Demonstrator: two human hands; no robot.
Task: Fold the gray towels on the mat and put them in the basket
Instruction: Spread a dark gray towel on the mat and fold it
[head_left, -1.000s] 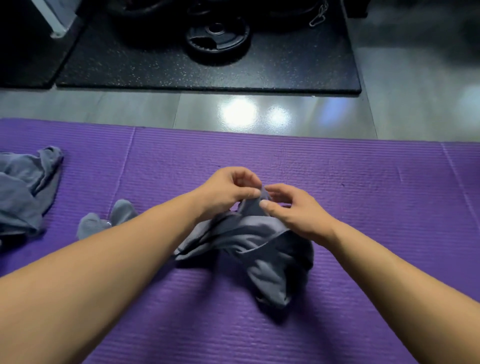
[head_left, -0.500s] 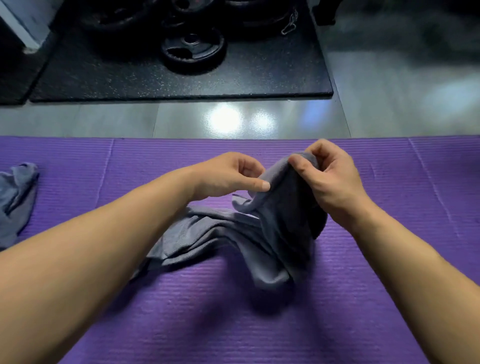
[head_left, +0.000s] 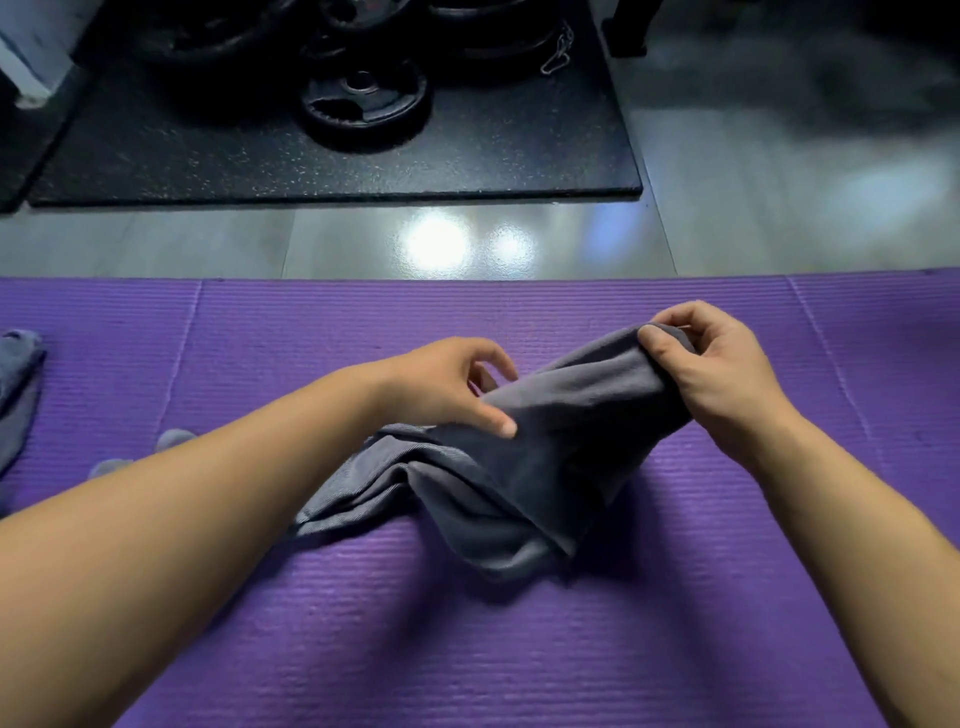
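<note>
Head view. Item: crumpled gray cloth towel (head_left: 519, 467), mid-mat on purple ribbed foam mat (head_left: 467, 649), one corner lifted. right hand (head_left: 727, 374): pinching raised corner, likely seeking edge for spreading. left hand (head_left: 447, 384): thumb on fold, fingers curled behind, nipping cloth. second gray towel (head_left: 18, 395): mat's left edge, unfolded. No basket visible.
</note>
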